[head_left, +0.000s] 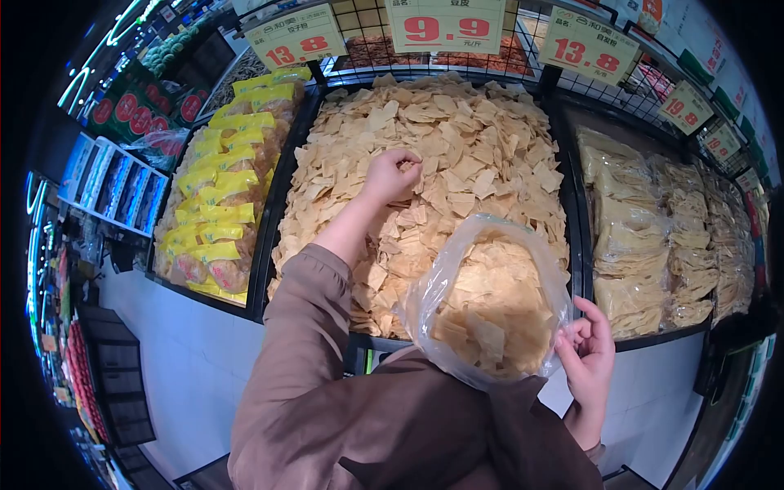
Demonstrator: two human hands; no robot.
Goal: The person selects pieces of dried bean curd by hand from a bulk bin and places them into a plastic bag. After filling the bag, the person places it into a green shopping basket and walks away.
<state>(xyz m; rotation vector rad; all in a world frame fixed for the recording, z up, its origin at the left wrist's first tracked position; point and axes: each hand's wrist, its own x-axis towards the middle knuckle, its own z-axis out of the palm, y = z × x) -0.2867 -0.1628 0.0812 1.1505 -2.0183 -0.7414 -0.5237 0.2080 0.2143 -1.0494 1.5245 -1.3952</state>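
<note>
A heap of pale tan dried tofu skin pieces (457,122) fills the middle bin. Over the heap, my left hand (394,175) is closed with its fingers curled; what they hold, if anything, is hidden. A clear plastic bag (420,314) stands open at the bin's front edge, close to my body, with many of the same pieces inside. My right hand (586,351) pinches the right side of the bag's rim between thumb and fingers, the index finger raised.
Black dividers (286,188) border the middle bin. Yellow-labelled packs (216,214) fill the bin at left, and clear-wrapped bundles of dried sheets (625,233) lie at right. Price signs (445,26) hang on a wire rack (359,49) behind. Pale tiled floor (200,359) shows below.
</note>
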